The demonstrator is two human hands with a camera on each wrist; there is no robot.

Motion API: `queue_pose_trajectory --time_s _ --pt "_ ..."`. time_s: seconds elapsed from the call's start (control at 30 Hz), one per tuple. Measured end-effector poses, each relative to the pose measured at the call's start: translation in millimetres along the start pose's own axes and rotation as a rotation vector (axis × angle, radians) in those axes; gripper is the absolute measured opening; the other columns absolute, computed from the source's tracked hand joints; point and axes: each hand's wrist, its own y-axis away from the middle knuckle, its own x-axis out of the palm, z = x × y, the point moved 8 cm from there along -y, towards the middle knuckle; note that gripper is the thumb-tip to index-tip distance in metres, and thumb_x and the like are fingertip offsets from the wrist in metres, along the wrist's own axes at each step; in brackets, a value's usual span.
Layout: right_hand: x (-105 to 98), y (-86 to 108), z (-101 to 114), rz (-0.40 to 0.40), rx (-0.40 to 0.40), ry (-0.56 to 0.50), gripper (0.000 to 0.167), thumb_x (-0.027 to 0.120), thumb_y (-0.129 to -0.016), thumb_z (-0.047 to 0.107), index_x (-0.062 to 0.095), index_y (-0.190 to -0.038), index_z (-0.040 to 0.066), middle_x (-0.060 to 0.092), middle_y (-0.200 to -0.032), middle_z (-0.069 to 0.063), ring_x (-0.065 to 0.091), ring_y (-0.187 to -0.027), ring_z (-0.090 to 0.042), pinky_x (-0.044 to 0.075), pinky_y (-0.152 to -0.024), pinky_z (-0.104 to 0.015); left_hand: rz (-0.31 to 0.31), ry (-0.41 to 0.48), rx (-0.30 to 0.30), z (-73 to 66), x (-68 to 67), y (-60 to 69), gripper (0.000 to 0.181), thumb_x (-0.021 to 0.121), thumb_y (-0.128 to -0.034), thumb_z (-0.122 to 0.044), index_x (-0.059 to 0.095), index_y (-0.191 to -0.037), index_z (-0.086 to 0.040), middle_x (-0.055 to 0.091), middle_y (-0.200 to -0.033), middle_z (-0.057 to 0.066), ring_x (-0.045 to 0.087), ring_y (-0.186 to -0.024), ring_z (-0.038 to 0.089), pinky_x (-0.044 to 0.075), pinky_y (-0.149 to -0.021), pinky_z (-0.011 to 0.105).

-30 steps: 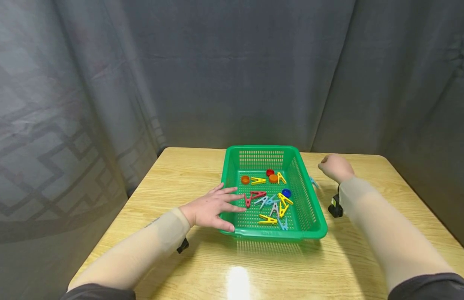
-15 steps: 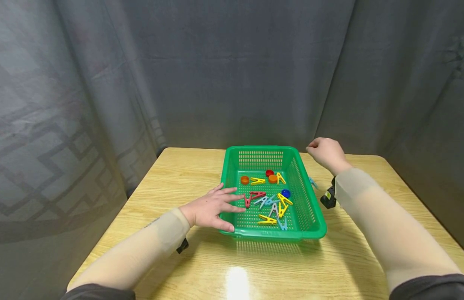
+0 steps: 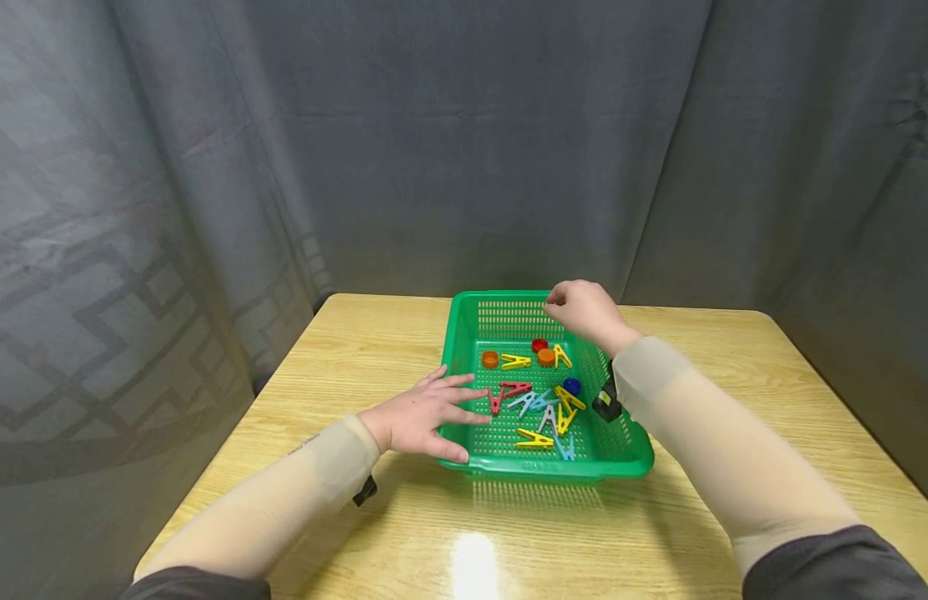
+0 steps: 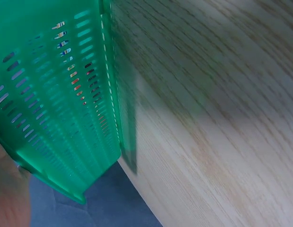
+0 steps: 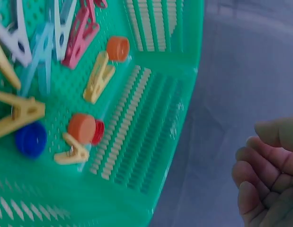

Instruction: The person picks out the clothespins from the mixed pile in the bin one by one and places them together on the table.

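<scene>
A green plastic basket [image 3: 539,469] stands on the table, holding several yellow, red, light-blue and grey clothespins and a few bottle caps. My left hand [image 3: 433,412] lies across its left rim near the front corner, fingers straight and spread over the inside; the left wrist view shows the slotted basket wall [image 4: 56,118]. Over the back right part of the basket hovers my right hand [image 3: 587,312]. In the right wrist view its fingers [image 5: 260,165] curl loosely and nothing is held. Inside lie a yellow clothespin [image 5: 98,78], orange caps [image 5: 82,128] and a blue cap [image 5: 31,140].
The wooden table [image 3: 343,350] extends to both sides of the basket. A grey curtain [image 3: 464,150] hangs behind it and along the sides. My right forearm [image 3: 719,442] passes over the basket's right rim.
My right hand has moved left from the table's right side to above the basket. The light-blue clothespin outside the right rim is now hidden behind the arm. My left hand has stayed put.
</scene>
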Motion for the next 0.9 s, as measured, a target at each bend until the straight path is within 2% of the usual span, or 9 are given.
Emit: queue_pose_trajectory --time_s 0.23,0.47,0.63,0.73,0.9 --pt "43.2 -6.1 20.0 0.148 -0.101 0.016 0.027 0.060 -0.094 0.017 0.068 -0.116 0.004 0.067 -0.114 -0.013 0.063 -0.101 -0.028 0.050 -0.089 -0.046 -0.005 0.004 0.017 -2.5 -0.7 -0.2 0.061 0.053 -0.0868 -0.063 0.057 -0.136 -0.027 0.037 -0.153 0.003 0.016 -0.146 0.025 0.003 -0.114 0.055" --pt "89.3 -2.4 41.4 0.341 -0.302 0.116 0.020 0.066 -0.089 0.010 0.072 -0.108 0.007 0.067 -0.111 -0.007 0.061 -0.104 -0.026 0.050 -0.089 -0.041 0.000 0.007 0.011 -2.1 -0.9 0.8 0.061 0.054 -0.0863 -0.063 0.057 -0.136 -0.028 0.036 -0.153 0.000 0.015 -0.146 0.024 0.002 -0.115 0.054" --pt "112.6 1.5 53.7 0.426 -0.399 0.141 0.025 0.068 -0.083 0.002 0.073 -0.107 0.005 0.068 -0.109 -0.007 0.061 -0.104 -0.025 0.051 -0.089 -0.038 -0.003 0.017 0.015 -2.3 -0.7 2.2 0.060 0.056 -0.0863 -0.061 0.058 -0.136 -0.027 0.036 -0.153 0.002 0.015 -0.146 0.024 0.002 -0.114 0.055" --pt "124.6 3.7 55.8 0.478 -0.413 0.154 0.026 0.070 -0.082 0.000 0.073 -0.108 0.004 0.067 -0.109 -0.005 0.061 -0.103 -0.023 0.051 -0.088 -0.038 -0.007 0.025 0.018 -2.7 -1.3 2.4 0.060 0.057 -0.0862 -0.060 0.058 -0.135 -0.026 0.038 -0.152 0.004 0.016 -0.146 0.024 0.003 -0.114 0.056" --pt "141.4 6.0 52.5 0.543 -0.394 0.177 0.031 0.068 -0.081 -0.005 0.074 -0.108 0.009 0.067 -0.112 -0.002 0.060 -0.108 -0.022 0.049 -0.092 -0.039 -0.006 0.025 0.020 -3.4 -1.5 1.7 0.060 0.058 -0.0861 -0.059 0.058 -0.135 -0.025 0.038 -0.152 0.004 0.017 -0.145 0.027 0.003 -0.114 0.056"
